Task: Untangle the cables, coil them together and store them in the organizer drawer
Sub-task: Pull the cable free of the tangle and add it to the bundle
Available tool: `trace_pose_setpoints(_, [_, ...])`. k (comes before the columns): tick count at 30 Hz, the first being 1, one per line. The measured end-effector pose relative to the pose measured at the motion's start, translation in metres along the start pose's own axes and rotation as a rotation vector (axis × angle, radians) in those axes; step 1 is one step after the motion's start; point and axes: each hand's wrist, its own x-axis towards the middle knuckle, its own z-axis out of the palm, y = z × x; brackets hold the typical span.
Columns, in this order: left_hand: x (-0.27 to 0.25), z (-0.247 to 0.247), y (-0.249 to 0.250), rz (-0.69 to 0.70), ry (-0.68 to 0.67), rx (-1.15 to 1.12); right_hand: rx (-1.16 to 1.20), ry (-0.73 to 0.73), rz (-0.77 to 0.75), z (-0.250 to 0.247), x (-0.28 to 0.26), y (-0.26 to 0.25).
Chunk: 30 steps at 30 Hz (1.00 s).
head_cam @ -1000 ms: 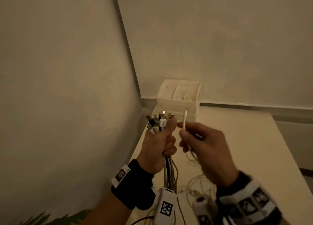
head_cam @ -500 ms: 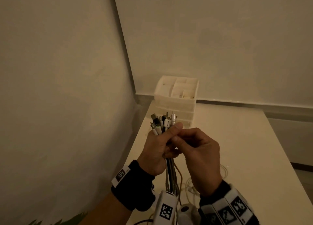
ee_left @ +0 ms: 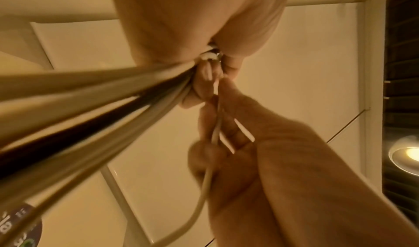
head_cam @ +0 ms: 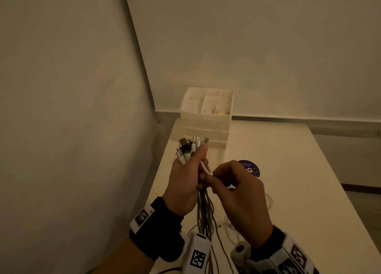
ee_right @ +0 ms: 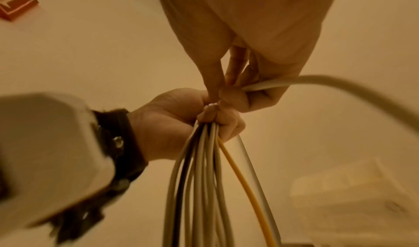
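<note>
Smooth plastic-jacketed grey, black and yellow cables point(ee_right: 204, 179) end in shiny metal plugs point(head_cam: 190, 145). The pale plastic organizer point(head_cam: 206, 119) looks matt; the cream tabletop point(head_cam: 288, 181) smooth, faintly glossy.

The head view looks forward and down over the desk point(head_cam: 288, 191) toward the wall corner; both wrist views sit close beneath the hands point(ee_left: 226, 82), facing upward; all three share the gripped cable bundle point(ee_right: 204, 170).

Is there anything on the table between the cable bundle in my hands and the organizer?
Nothing visible blocks the way. The left hand grips the cable bundle just short of the organizer; the purple sticker lies flat, off to the right.
</note>
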Motion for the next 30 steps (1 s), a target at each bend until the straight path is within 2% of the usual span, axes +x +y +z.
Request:
trace_pose_setpoints(2, [0.004,-0.005,0.002,-0.003,-0.019,-0.063,-0.075,-0.089,0.014,-0.001,-0.012,0.013])
trace_pose_setpoints(6, [0.004,-0.008,0.009,-0.060,-0.083,-0.179,-0.136,-0.372,-0.031,-0.006,-0.028,0.044])
trace_pose_setpoints(9, [0.007,-0.014,0.027,-0.032,-0.117,-0.234,-0.213,-0.535,0.082,-0.019,-0.037,0.091])
trace_pose_setpoints(14, [0.010,-0.034,0.062,0.121,-0.195,-0.152,-0.344,-0.619,0.314,-0.050,-0.060,0.166])
trace_pose_setpoints(20, [0.004,-0.040,0.082,0.183,-0.134,-0.059,-0.440,-0.544,0.344,-0.074,-0.052,0.209])
trace_pose_setpoints(23, [-0.002,-0.019,0.060,0.130,-0.123,0.182,-0.407,-0.469,0.321,-0.082,-0.028,0.197])
trace_pose_setpoints(25, [-0.007,0.002,0.033,0.122,-0.104,0.415,-0.390,-0.458,0.213,-0.085,-0.007,0.170])
trace_pose_setpoints(27, [-0.011,0.021,0.006,0.145,-0.141,0.621,-0.366,-0.526,0.078,-0.085,0.008,0.134])
trace_pose_setpoints(30, [-0.009,0.042,-0.024,0.159,-0.219,0.772,-0.307,-0.553,-0.103,-0.084,0.022,0.082])
